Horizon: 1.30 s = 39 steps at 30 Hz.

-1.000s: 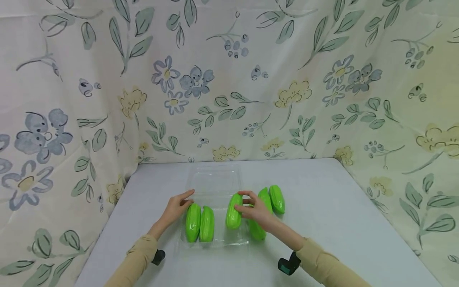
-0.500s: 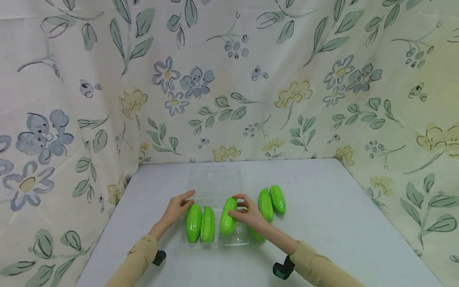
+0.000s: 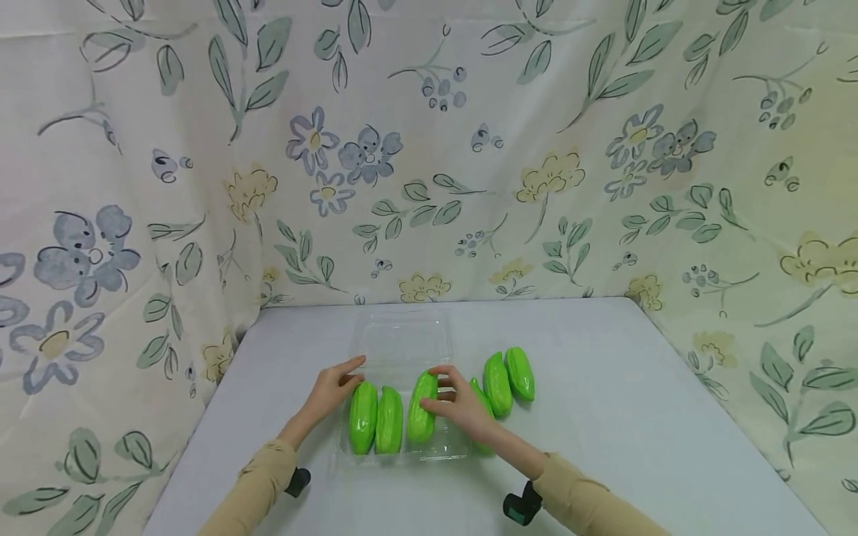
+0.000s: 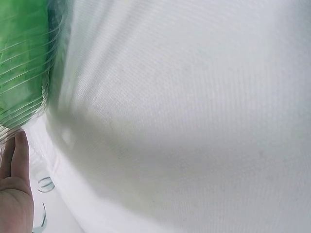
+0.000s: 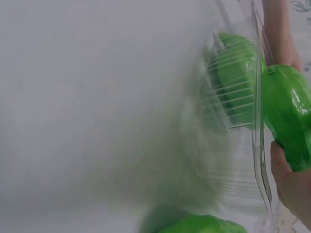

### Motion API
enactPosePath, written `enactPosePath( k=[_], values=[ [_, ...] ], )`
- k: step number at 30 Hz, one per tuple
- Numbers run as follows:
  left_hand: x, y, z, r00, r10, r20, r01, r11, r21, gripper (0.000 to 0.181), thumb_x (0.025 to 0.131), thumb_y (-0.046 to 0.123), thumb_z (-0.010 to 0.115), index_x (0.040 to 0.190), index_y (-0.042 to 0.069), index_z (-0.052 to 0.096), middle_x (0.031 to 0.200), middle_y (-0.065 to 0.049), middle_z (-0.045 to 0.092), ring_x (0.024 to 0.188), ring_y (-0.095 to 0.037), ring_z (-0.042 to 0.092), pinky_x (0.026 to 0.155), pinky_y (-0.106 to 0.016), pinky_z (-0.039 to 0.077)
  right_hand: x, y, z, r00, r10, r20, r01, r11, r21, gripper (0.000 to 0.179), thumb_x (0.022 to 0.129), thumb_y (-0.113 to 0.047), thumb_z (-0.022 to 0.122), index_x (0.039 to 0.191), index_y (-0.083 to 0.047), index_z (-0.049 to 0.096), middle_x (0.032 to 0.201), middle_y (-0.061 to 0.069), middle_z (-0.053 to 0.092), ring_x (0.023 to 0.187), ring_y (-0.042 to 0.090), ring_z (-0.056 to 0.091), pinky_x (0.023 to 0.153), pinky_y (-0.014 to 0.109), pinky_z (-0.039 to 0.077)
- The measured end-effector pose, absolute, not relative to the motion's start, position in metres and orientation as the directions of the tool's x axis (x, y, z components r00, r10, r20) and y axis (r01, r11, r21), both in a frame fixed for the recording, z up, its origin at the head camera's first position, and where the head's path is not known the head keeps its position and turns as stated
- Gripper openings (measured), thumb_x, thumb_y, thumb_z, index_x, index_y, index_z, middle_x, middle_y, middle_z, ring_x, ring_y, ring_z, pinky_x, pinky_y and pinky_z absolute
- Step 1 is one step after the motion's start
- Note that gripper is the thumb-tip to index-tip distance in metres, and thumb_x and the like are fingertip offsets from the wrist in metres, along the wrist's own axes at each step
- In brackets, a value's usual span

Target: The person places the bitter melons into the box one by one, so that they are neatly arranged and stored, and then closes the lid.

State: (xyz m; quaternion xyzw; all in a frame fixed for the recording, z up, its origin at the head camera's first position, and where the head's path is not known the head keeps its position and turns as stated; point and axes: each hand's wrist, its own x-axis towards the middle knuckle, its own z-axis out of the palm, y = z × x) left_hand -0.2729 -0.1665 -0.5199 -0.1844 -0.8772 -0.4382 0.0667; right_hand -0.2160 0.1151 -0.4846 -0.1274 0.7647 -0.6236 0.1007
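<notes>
My right hand holds a glossy green cucumber by its right side, thumb in front and fingers toward its far end. It is over the clear plastic clamshell box; in the right wrist view the cucumber shows above the box's rim. Two more cucumbers, a left one and its neighbour, lie side by side in the box's left part. My left hand touches the box's far left corner. In the left wrist view its straight fingers meet the ribbed wall.
The box's clear lid lies folded back behind it. Right of the box are three more cucumbers: one partly hidden by my right hand, a middle one and a far one. A floral curtain hangs behind the white table.
My right hand has carried the cucumber leftward and toward me, close beside the two in the box. The left hand has stayed at the box's corner.
</notes>
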Motion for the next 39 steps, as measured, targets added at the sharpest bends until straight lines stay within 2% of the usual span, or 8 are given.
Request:
enactPosePath(
  k=[7,9,17,28,35,39],
  values=[
    [-0.273,-0.167,-0.52,-0.926,0.255,0.278,0.375,0.557,0.741,0.043,0.09,0.005,0.063,0.131,0.0,0.054,0.133,-0.018,0.055,0.085,-0.015,0.067,0.064,-0.017,0.049,-0.212,0.109,-0.486,-0.94,-0.34,0.02,-0.104,0.23,-0.968,0.054,0.086,-0.021,0.07,0.132,-0.009,0.044,0.124,0.023,0.051,0.105,0.031,0.06,0.081,0.036,0.054],
    [-0.272,-0.166,-0.519,-0.927,0.252,0.278,0.374,0.554,0.744,0.043,0.09,0.005,0.063,0.131,0.0,0.055,0.134,-0.017,0.055,0.079,-0.013,0.064,0.06,-0.017,0.048,-0.211,0.107,-0.485,-0.942,-0.336,0.025,-0.108,0.23,-0.967,0.053,0.087,-0.02,0.07,0.132,-0.008,0.044,0.123,0.024,0.052,0.104,0.031,0.06,0.081,0.036,0.054],
    [-0.271,-0.166,-0.52,-0.923,0.25,0.293,0.384,0.551,0.741,0.043,0.089,0.003,0.063,0.131,0.0,0.055,0.134,-0.017,0.055,0.1,-0.028,0.067,0.07,-0.019,0.052,-0.212,0.102,-0.487,-0.949,-0.31,0.056,-0.132,0.232,-0.964,0.051,0.087,-0.016,0.068,0.131,-0.005,0.045,0.122,0.024,0.053,0.104,0.035,0.059,0.08,0.039,0.053],
    [-0.273,-0.166,-0.52,-0.919,0.254,0.3,0.392,0.547,0.74,0.042,0.089,0.002,0.062,0.13,-0.001,0.055,0.132,-0.018,0.056,0.092,-0.025,0.068,0.065,-0.017,0.05,-0.213,0.096,-0.499,-0.947,-0.302,0.109,-0.207,0.314,-0.927,0.05,0.084,-0.014,0.072,0.127,-0.003,0.049,0.12,0.024,0.056,0.104,0.037,0.06,0.086,0.045,0.052],
    [-0.271,-0.166,-0.519,-0.921,0.253,0.296,0.389,0.546,0.742,0.042,0.09,0.002,0.062,0.131,0.0,0.055,0.132,-0.018,0.056,0.089,-0.021,0.068,0.064,-0.017,0.049,-0.213,0.094,-0.502,-0.942,-0.304,0.144,-0.252,0.356,-0.9,0.049,0.082,-0.01,0.072,0.124,-0.001,0.05,0.117,0.023,0.058,0.099,0.036,0.062,0.082,0.04,0.054],
    [-0.271,-0.166,-0.519,-0.922,0.256,0.291,0.386,0.54,0.748,0.042,0.09,0.003,0.062,0.131,0.0,0.055,0.134,-0.018,0.055,0.095,-0.025,0.068,0.067,-0.019,0.051,-0.213,0.093,-0.503,-0.939,-0.315,0.139,-0.256,0.369,-0.894,0.048,0.083,-0.009,0.071,0.125,0.0,0.049,0.115,0.023,0.058,0.098,0.034,0.062,0.08,0.037,0.055]
  ],
)
